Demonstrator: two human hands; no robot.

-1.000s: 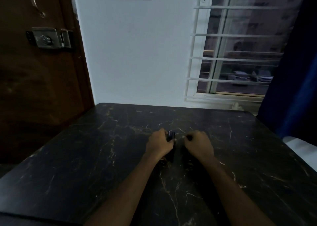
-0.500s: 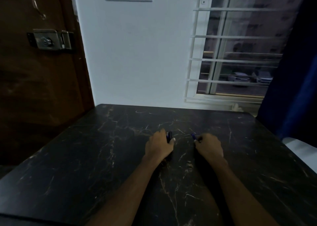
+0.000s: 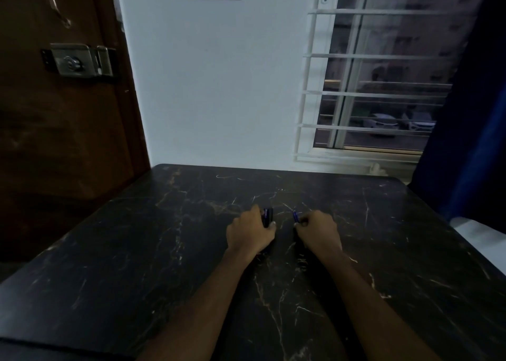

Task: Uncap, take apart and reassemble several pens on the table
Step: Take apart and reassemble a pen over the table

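No readable writing. Left hand (image 3: 250,230) curled, fingers pinching dark pen parts (image 3: 267,216); right hand (image 3: 319,230) fingers pinching a blue pen piece (image 3: 295,216), hands apart over the dark desk (image 3: 164,251).

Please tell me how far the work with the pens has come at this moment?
Done, it seems: one pen is pulled apart, since each hand holds a separate piece. In hand: the left hand grips a dark bundle of pens, and the right hand pinches a thin blue pen part; the two are apart. Left: rejoining this pen and the others in the bundle. The dark table shows no loose parts I can make out.
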